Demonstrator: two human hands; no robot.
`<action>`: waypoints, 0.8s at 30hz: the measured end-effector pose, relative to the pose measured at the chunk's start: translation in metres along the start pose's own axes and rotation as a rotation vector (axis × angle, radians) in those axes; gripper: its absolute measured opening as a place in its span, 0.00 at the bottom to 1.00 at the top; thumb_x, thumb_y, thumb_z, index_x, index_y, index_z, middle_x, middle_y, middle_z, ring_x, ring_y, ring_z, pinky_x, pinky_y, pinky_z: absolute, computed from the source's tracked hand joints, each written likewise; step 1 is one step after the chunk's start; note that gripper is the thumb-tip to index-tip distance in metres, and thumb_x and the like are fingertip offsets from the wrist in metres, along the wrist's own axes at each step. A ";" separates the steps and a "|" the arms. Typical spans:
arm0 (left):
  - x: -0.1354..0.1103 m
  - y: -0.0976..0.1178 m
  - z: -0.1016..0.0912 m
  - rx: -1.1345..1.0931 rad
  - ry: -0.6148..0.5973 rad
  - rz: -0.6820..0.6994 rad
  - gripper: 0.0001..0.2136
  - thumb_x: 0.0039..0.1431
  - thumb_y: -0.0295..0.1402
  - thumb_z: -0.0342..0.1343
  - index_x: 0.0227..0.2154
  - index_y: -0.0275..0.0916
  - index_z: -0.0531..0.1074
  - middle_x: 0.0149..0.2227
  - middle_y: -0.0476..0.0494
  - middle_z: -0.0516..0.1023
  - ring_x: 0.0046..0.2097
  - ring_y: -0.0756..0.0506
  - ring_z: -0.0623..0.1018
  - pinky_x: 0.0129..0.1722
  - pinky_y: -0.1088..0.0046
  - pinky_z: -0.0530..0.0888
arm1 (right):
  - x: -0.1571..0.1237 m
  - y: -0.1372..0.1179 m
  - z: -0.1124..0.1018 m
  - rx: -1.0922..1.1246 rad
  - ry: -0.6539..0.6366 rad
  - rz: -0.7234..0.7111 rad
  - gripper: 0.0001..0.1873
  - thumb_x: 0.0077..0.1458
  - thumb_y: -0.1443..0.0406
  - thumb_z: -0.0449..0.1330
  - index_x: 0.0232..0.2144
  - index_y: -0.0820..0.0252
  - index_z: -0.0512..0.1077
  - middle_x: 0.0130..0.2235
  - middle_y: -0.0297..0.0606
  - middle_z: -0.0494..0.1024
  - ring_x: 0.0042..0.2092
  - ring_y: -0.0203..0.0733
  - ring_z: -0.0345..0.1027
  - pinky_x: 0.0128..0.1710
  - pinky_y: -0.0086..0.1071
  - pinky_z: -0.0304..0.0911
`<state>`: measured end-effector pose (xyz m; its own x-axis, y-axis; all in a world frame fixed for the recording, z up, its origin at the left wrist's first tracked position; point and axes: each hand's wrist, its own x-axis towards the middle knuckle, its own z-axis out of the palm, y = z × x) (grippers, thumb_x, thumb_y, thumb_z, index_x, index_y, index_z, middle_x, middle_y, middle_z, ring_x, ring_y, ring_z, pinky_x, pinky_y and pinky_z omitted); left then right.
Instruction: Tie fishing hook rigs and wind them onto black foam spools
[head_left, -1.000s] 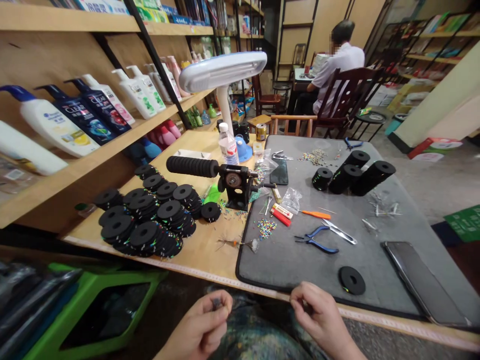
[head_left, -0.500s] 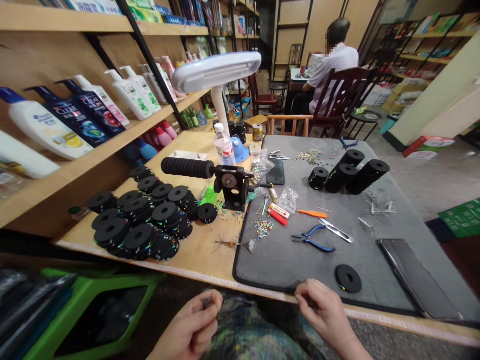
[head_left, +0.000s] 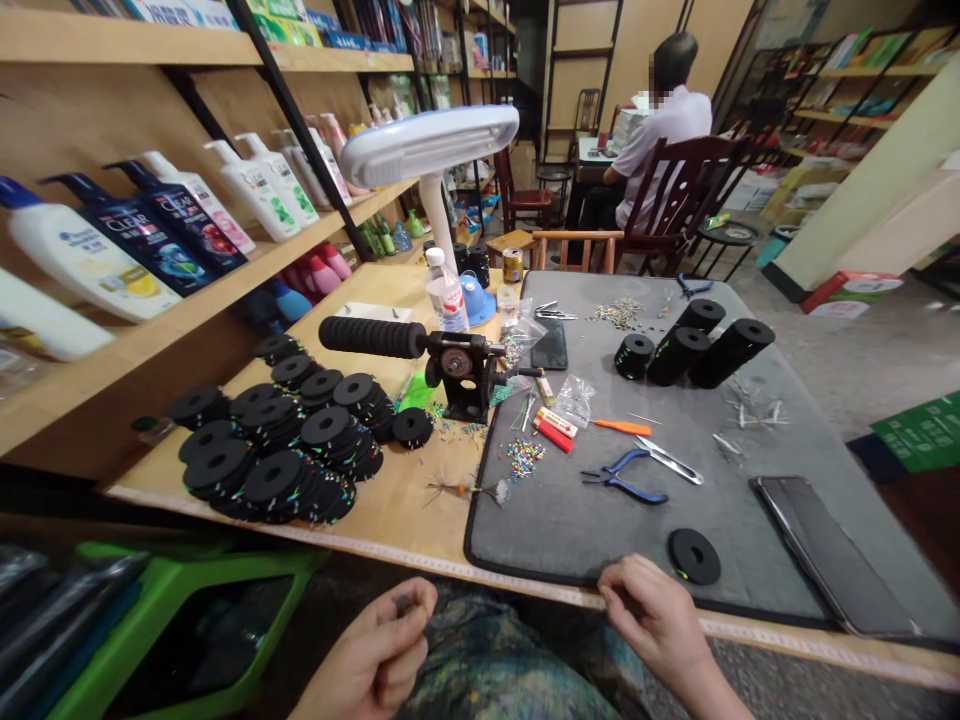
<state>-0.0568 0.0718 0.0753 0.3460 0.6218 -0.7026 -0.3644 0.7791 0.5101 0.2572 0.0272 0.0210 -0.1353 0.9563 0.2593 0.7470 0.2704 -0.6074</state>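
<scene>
Wooden tabletop [head_left: 420, 520] lies ahead of me, its right part under a grey mat [head_left: 570, 545]; beyond the mat a person [head_left: 664, 150] sits at another table. Left of the mat's near edge, in front of the table, my left hand [head_left: 386, 640] has thumb and forefinger pinched on a small dark bit [head_left: 405, 603], too small to identify. My right hand [head_left: 652, 605] is at the mat's near edge, fingers curled in; I cannot tell whether they hold anything. Just beside it, on the mat, lies one black foam disc [head_left: 681, 562]. Blue-handled pliers [head_left: 630, 482] lie farther up the mat; piled discs [head_left: 289, 495] stand left of it.
</scene>
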 end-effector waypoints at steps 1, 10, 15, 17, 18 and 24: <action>0.000 0.000 0.000 0.001 0.002 -0.001 0.19 0.33 0.38 0.73 0.23 0.37 0.69 0.16 0.63 0.45 0.17 0.61 0.42 0.15 0.84 0.42 | 0.000 0.000 0.000 0.001 0.002 0.001 0.08 0.58 0.69 0.51 0.27 0.57 0.66 0.24 0.33 0.70 0.27 0.39 0.66 0.27 0.30 0.58; 0.005 0.002 0.000 0.048 0.012 0.021 0.18 0.35 0.39 0.72 0.23 0.37 0.69 0.16 0.63 0.45 0.17 0.60 0.43 0.15 0.84 0.42 | 0.002 0.000 -0.002 0.054 -0.009 -0.003 0.08 0.60 0.69 0.52 0.30 0.55 0.68 0.26 0.34 0.73 0.30 0.41 0.68 0.30 0.31 0.61; 0.009 0.006 -0.001 0.090 0.045 0.077 0.19 0.34 0.40 0.72 0.25 0.37 0.70 0.18 0.62 0.46 0.18 0.60 0.43 0.16 0.83 0.42 | -0.001 0.003 0.001 0.028 -0.009 0.009 0.07 0.61 0.68 0.53 0.37 0.54 0.70 0.30 0.37 0.77 0.34 0.43 0.70 0.33 0.33 0.64; 0.012 0.008 -0.002 0.105 0.063 0.086 0.20 0.34 0.41 0.72 0.26 0.37 0.70 0.18 0.62 0.47 0.19 0.59 0.43 0.16 0.83 0.42 | -0.001 0.003 0.002 0.007 0.007 0.012 0.07 0.61 0.67 0.53 0.37 0.55 0.71 0.30 0.37 0.77 0.34 0.43 0.70 0.33 0.33 0.64; 0.013 0.009 -0.003 0.112 0.070 0.089 0.20 0.33 0.41 0.72 0.26 0.37 0.70 0.18 0.62 0.47 0.19 0.59 0.43 0.16 0.83 0.42 | -0.001 0.003 0.002 -0.001 0.019 0.010 0.07 0.61 0.67 0.53 0.37 0.55 0.71 0.30 0.37 0.77 0.33 0.43 0.70 0.32 0.33 0.65; 0.016 0.010 0.001 0.246 0.096 0.178 0.19 0.38 0.43 0.69 0.27 0.36 0.70 0.18 0.61 0.49 0.19 0.58 0.44 0.16 0.82 0.43 | 0.002 -0.001 -0.001 -0.071 0.045 0.017 0.08 0.60 0.67 0.54 0.39 0.55 0.72 0.31 0.38 0.78 0.33 0.43 0.72 0.32 0.32 0.67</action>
<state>-0.0538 0.0902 0.0699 0.2081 0.7488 -0.6292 -0.1881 0.6620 0.7256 0.2571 0.0288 0.0225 -0.0936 0.9542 0.2840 0.7934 0.2438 -0.5577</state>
